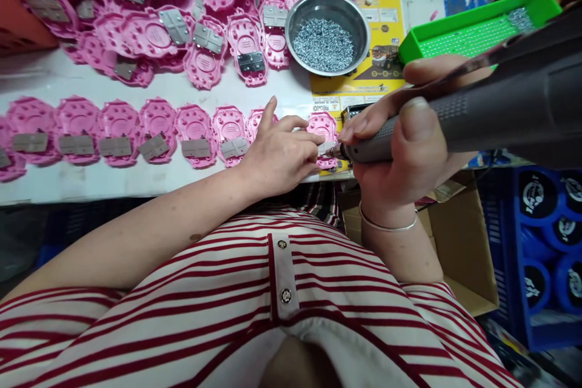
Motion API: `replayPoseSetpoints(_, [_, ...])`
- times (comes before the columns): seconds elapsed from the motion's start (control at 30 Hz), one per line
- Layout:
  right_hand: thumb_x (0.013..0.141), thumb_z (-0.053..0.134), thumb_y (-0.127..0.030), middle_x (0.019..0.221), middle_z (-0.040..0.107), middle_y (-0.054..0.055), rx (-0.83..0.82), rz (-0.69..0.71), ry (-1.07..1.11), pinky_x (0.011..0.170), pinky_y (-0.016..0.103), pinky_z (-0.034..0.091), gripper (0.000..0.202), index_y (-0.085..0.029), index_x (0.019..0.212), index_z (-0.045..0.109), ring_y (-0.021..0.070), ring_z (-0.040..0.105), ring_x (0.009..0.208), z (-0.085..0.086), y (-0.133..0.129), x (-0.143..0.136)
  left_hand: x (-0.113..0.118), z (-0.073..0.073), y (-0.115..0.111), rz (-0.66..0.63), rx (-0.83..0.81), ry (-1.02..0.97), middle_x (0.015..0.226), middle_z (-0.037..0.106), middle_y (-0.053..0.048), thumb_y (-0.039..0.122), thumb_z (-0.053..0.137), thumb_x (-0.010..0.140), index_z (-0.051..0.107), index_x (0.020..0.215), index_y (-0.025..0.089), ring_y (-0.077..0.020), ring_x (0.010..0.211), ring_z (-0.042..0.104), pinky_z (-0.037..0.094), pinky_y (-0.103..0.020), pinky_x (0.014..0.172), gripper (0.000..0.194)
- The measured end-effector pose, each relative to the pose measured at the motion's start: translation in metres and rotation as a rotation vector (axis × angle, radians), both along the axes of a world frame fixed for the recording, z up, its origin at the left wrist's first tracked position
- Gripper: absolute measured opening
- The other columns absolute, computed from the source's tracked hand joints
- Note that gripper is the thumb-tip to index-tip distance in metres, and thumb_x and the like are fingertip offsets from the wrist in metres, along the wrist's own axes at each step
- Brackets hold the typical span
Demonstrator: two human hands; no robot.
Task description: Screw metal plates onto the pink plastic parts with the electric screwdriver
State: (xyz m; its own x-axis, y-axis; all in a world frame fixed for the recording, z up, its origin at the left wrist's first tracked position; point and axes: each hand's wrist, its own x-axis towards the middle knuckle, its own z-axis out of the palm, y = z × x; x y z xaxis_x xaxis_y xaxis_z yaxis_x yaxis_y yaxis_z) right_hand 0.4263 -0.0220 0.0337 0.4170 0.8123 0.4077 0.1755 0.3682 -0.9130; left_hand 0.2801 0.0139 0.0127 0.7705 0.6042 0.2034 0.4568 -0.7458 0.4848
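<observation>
Near the tabletop's front edge, the pink case, long axis pointing away from us, lies right of our nearer left hand, fingers curled, any pinch hidden; our right hand clasps a screwdriver.

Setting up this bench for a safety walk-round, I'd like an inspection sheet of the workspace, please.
Surface: white table, partly under a yellow printed sheet.
Job's things: row of pink parts near the front edge, grey plates on most; bowl of screws; power driver.
Clutter: heaped pink parts behind; green tray at right.
Left hand: fingers at the row's right-end part, partly hidden.
Right hand: grips the driver, bit at that part.
Cables: none clearly seen.
Surroundings: cardboard box and blue crate below, right.
</observation>
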Motion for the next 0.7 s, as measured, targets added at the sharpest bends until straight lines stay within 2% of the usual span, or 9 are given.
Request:
replayPoseSetpoints(0.1, [0.077,0.068,-0.063,0.093,0.064,-0.001,0.224,-0.115,0.013,0.075,0.042,0.065,0.038,-0.036,0.103,0.061,0.0207,0.069,0.079,-0.0033,0.0046,-0.0028,0.0002,0.0004,-0.0003,0.001,0.006,-0.005,0.087,0.077,0.003,0.028,0.070,0.084,0.074,0.070,0.028,-0.0284,0.112,0.063,0.009,-0.075,0.120,0.014])
replayPoseSetpoints(0.17, [0.080,0.068,-0.057,0.091,0.063,-0.002,0.301,-0.136,0.017,0.073,0.040,0.064,0.032,-0.035,0.102,0.062,0.0151,0.063,0.065,-0.0038,0.0069,-0.0048,0.0003,0.0002,-0.0002,0.004,0.001,-0.006,0.089,0.077,0.004,0.028,0.070,0.084,0.073,0.070,0.028,-0.0279,0.112,0.063,0.008,-0.075,0.121,0.014])
replayPoseSetpoints(0.3, [0.081,0.069,-0.051,0.087,0.063,-0.004,0.411,-0.121,0.022,0.054,0.031,0.058,0.029,-0.032,0.103,0.064,0.0073,0.046,0.046,-0.0008,0.0087,-0.0054,0.0004,0.0000,0.0002,0.004,-0.016,0.006,0.091,0.078,0.003,0.025,0.070,0.083,0.073,0.069,0.026,-0.0283,0.112,0.063,0.007,-0.076,0.120,0.015])
replayPoseSetpoints(0.4, [0.084,0.067,-0.048,0.076,0.061,-0.005,0.342,-0.066,0.029,0.047,0.030,0.052,0.026,-0.030,0.104,0.067,0.0079,0.046,0.044,0.0032,0.0070,-0.0037,0.0003,0.0003,0.0004,0.002,-0.009,0.010,0.098,0.079,0.004,0.025,0.070,0.084,0.072,0.069,0.026,-0.0286,0.112,0.063,0.008,-0.077,0.120,0.014])
replayPoseSetpoints(0.47, [0.084,0.068,-0.050,0.071,0.059,-0.006,0.352,-0.063,0.034,0.044,0.029,0.050,0.028,-0.030,0.103,0.066,0.0075,0.045,0.042,0.0045,0.0062,-0.0029,0.0002,0.0005,0.0005,0.000,-0.004,0.007,0.100,0.078,0.004,0.025,0.070,0.084,0.072,0.069,0.026,-0.0284,0.111,0.063,0.009,-0.076,0.120,0.015])
replayPoseSetpoints(0.63, [0.083,0.067,-0.058,0.057,0.044,-0.009,0.330,-0.104,0.009,0.043,0.028,0.050,0.031,-0.032,0.101,0.061,0.0085,0.044,0.039,0.0005,0.0089,-0.0028,0.0003,0.0001,0.0007,-0.001,-0.021,0.003,0.093,0.078,0.003,0.024,0.069,0.084,0.073,0.070,0.026,-0.0286,0.112,0.063,0.006,-0.077,0.119,0.015])
replayPoseSetpoints(0.7, [0.081,0.069,-0.056,0.058,0.045,-0.008,0.373,-0.119,0.011,0.042,0.027,0.049,0.031,-0.033,0.100,0.061,0.0083,0.042,0.038,-0.0018,0.0103,-0.0029,0.0005,-0.0005,0.0006,0.003,-0.030,-0.003,0.091,0.077,0.002,0.024,0.068,0.084,0.074,0.070,0.026,-0.0286,0.112,0.063,0.005,-0.077,0.120,0.015])
